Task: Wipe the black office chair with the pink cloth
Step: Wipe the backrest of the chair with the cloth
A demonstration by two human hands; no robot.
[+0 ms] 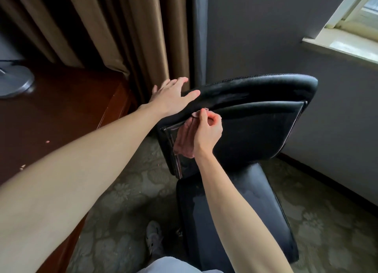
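The black office chair (255,129) turns the padded face of its backrest (266,117) toward the person, with the seat (235,221) below the backrest. Dull grey smears show along the backrest's top roll and on the seat, so most of the wiping looks undone.

The step in hand appears to be wiping the upper left part of the backrest. A chair like this probably swivels, so a firm brace on the top edge should stop it turning away under pressure. The cloth would do more if it were opened out and pressed flat under the palm, not worked as a pinched bunch. Overlapping strokes from the top roll downward should suit. Extra passes along the seam under the roll would help, since dust tends to lodge there.

The left arm reaches out long. The left hand (171,95) lies flat on the backrest's top left corner, its fingers straight and spread, the thumb along the front of the roll.

The right arm comes up from below the backrest with the wrist bent. The right hand (206,131) sits against the backrest's face, just under the roll. Its fingers are curled, with thumb and forefinger clamped on the pink cloth (185,137). The cloth hangs bunched from that pinch, against the backrest's upper left face.
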